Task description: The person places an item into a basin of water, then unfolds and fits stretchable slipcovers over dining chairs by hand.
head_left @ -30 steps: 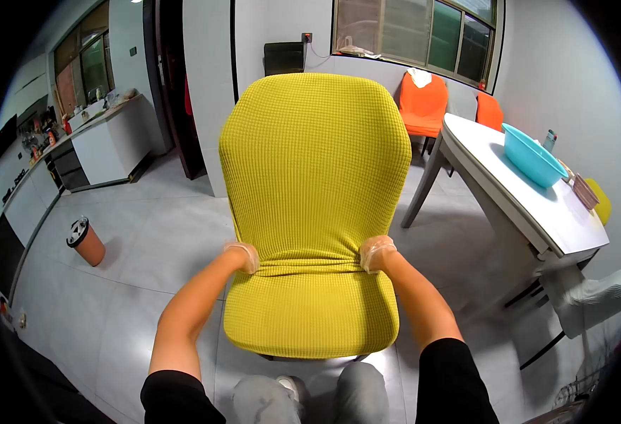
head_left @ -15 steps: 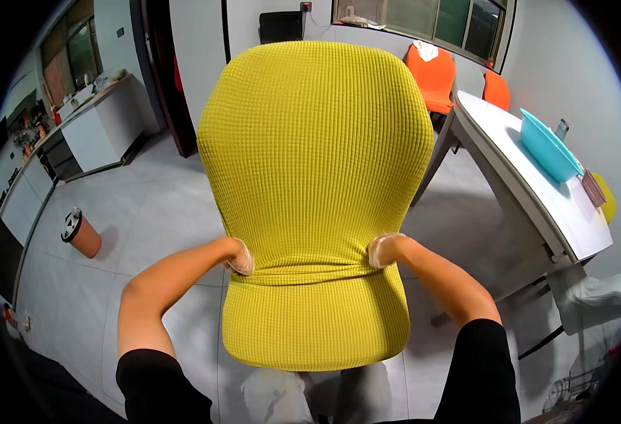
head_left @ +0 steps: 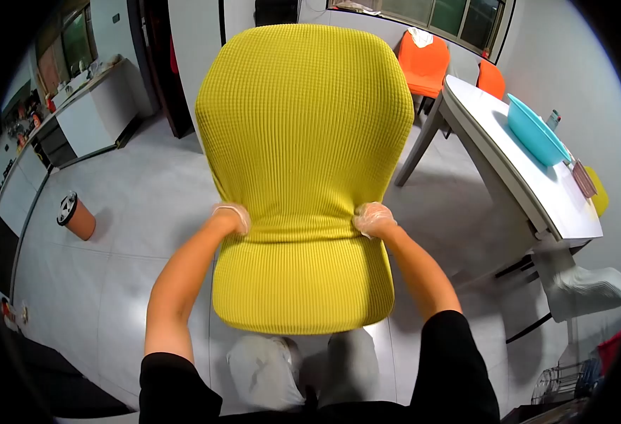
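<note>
A chair in a yellow-green ribbed stretch cover (head_left: pixel 303 134) faces me, its seat (head_left: pixel 303 283) toward my knees. The fabric bunches in folds where backrest and seat meet. My left hand (head_left: pixel 234 218), in a clear plastic glove, is closed on the cover at the left end of that crease; its fingertips are partly hidden. At the right end, my right hand (head_left: pixel 375 220), gloved the same way, is closed on the fabric with its knuckles showing. The cover fits closely over the backrest and the front of the seat.
On the right stands a white table (head_left: pixel 480 106) with a turquoise basin (head_left: pixel 536 134). Below its near end is a grey-covered chair (head_left: pixel 582 286). Orange chairs (head_left: pixel 423 63) stand at the back. A brown bin (head_left: pixel 78 218) is on the floor at left.
The chair and both hands sit higher in view, and my arms are straighter. My right hand has turned so its knuckles show more. The folds at the crease have changed shape.
</note>
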The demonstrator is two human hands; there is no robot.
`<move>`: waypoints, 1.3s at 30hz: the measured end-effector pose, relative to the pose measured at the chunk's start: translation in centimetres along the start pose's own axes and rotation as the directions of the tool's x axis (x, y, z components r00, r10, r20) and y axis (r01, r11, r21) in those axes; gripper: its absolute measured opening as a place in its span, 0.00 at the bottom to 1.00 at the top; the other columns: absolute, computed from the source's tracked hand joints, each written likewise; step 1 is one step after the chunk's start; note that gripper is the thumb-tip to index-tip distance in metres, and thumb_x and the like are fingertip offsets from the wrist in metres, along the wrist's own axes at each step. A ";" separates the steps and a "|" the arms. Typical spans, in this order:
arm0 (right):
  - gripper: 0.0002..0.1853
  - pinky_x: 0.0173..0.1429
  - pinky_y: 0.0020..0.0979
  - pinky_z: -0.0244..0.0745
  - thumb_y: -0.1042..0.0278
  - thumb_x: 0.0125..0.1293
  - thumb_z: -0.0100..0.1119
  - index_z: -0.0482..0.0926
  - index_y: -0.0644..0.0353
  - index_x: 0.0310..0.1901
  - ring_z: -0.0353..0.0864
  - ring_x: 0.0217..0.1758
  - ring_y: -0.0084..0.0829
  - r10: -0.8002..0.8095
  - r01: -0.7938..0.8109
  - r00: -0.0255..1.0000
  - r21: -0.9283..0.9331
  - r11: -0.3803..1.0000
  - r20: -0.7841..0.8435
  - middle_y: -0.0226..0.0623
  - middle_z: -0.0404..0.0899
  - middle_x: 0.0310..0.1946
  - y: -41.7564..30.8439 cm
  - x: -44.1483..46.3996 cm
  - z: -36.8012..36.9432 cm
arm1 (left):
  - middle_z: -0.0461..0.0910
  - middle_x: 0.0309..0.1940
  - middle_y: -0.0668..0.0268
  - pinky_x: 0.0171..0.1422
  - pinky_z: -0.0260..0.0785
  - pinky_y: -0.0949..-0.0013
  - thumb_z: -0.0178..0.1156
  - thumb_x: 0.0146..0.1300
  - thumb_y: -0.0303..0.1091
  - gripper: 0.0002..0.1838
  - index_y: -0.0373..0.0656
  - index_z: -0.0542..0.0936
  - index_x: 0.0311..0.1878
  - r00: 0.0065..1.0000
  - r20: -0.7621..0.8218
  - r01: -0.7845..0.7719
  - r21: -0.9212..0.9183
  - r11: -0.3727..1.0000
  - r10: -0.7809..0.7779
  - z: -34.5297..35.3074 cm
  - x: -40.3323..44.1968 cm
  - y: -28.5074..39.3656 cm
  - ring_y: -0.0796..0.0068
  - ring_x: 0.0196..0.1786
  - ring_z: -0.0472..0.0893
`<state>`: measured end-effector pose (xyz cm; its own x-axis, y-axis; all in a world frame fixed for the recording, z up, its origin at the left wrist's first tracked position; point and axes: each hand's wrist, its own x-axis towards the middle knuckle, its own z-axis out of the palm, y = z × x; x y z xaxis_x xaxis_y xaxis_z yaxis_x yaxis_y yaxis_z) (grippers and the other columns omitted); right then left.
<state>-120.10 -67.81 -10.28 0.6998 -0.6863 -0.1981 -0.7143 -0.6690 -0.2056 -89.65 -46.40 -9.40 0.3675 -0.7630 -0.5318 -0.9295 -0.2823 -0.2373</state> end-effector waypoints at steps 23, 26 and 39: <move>0.37 0.80 0.53 0.35 0.41 0.70 0.42 0.52 0.50 0.75 0.45 0.80 0.31 -0.051 0.040 0.957 -0.044 0.998 -0.284 0.29 0.48 0.77 -2.9 -4.6 4.4 | 0.59 0.72 0.54 0.80 0.40 0.53 0.53 0.66 0.48 0.33 0.44 0.60 0.71 0.700 -0.693 -0.202 -0.425 0.882 -0.173 7.1 -3.0 3.9 0.58 0.76 0.56; 0.33 0.76 0.61 0.37 0.47 0.66 0.54 0.64 0.53 0.69 0.49 0.78 0.40 -0.025 0.020 0.927 -0.015 1.000 -0.375 0.38 0.56 0.73 -2.8 -12.8 3.4 | 0.63 0.69 0.51 0.78 0.47 0.52 0.57 0.63 0.48 0.34 0.41 0.62 0.68 0.505 -0.775 -0.242 -0.550 0.800 -0.380 9.3 -8.1 3.5 0.53 0.73 0.60; 0.14 0.72 0.54 0.49 0.61 0.54 0.57 0.83 0.47 0.42 0.70 0.63 0.37 0.237 -0.029 0.464 0.253 0.967 -0.853 0.28 0.78 0.52 -7.1 -19.3 12.5 | 0.65 0.69 0.52 0.71 0.60 0.51 0.52 0.62 0.68 0.46 0.41 0.61 0.73 0.979 0.020 -0.082 -0.872 -0.482 -0.202 15.8 -3.5 2.4 0.52 0.69 0.67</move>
<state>-128.42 -46.25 -17.00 0.1482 -0.7210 0.6769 -0.7092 -0.5546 -0.4354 -92.70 -35.23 -21.02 0.5484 -0.6784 -0.4890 0.3911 -0.3088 0.8670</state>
